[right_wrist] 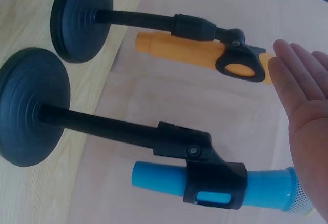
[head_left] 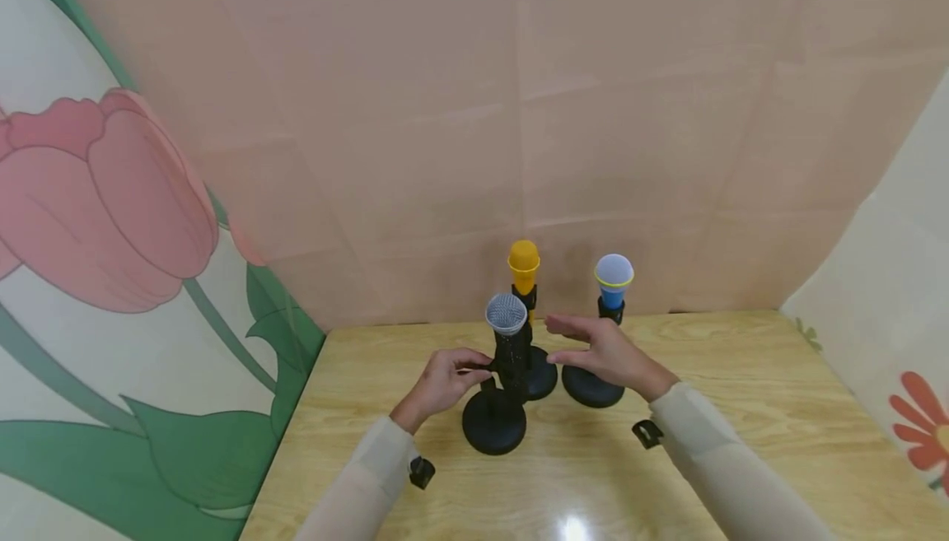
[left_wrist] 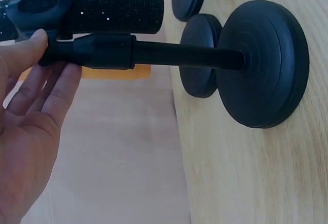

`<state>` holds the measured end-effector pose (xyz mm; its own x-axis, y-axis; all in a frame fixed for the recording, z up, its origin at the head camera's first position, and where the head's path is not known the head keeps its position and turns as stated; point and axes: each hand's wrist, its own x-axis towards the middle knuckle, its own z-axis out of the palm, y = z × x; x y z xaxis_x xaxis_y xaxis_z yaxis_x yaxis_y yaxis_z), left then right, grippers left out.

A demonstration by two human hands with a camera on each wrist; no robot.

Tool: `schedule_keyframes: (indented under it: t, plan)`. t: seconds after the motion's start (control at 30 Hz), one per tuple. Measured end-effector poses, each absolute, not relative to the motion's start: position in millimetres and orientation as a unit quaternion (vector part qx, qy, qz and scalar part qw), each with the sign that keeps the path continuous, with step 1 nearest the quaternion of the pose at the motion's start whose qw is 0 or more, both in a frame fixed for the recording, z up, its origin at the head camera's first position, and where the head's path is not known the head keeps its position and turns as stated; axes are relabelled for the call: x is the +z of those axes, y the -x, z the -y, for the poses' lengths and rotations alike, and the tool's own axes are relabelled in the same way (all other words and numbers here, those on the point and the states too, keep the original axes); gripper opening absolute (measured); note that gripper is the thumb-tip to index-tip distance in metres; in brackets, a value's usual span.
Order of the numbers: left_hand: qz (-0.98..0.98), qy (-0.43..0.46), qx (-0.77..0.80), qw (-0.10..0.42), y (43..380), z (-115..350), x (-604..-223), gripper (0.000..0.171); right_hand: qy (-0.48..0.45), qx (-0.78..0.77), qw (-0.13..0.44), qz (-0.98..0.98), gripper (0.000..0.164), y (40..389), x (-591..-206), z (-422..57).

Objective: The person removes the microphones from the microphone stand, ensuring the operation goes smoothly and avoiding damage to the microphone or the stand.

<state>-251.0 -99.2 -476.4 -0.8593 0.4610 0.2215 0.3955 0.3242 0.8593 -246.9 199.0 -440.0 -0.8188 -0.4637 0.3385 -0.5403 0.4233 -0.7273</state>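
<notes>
My left hand point(head_left: 443, 380) pinches the black microphone stand point(left_wrist: 187, 55) at the joint below its clip, thumb on one side and fingers on the other. In that clip sits a black speckled microphone point(left_wrist: 115, 11) with a silver mesh head point(head_left: 507, 314). The stand's round base point(head_left: 494, 426) is on the table. My right hand point(head_left: 608, 352), holding nothing, has its fingers extended to the right of the black microphone. Behind the hands, a yellow microphone point(head_left: 524, 258) and a blue microphone point(right_wrist: 266, 188) are each clipped in a black stand of their own.
The wooden table point(head_left: 385, 352) ends at a pink cloth backdrop point(head_left: 415, 154) just behind the stands. A tulip-patterned wall covering point(head_left: 148, 187) flanks the left side, a flowered one point(head_left: 923, 409) the right. The round bases point(right_wrist: 31, 106) stand close together.
</notes>
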Motion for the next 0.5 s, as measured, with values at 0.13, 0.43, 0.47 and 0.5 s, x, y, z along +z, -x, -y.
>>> schedule_keyframes:
  t: [0.13,0.43,0.47,0.5]
  plan:
    - [-0.81,-0.261,0.523,0.036,249.8,99.1,-476.7,0.014,-0.299,0.457,0.037,0.837,0.059,246.5,-438.2,-193.9]
    - [-0.798,-0.249,0.548,0.021,249.8,96.1,-482.1,0.014,-0.306,0.481,0.02,0.821,0.059,246.3,-437.5,-182.4]
    - [-0.798,-0.247,0.549,0.02,249.5,95.6,-482.6,0.014,-0.306,0.483,0.019,0.82,0.058,246.2,-437.6,-181.3]
    - [-0.799,-0.244,0.55,0.019,249.5,95.2,-483.0,0.014,-0.305,0.484,0.017,0.82,0.058,246.0,-437.6,-180.2]
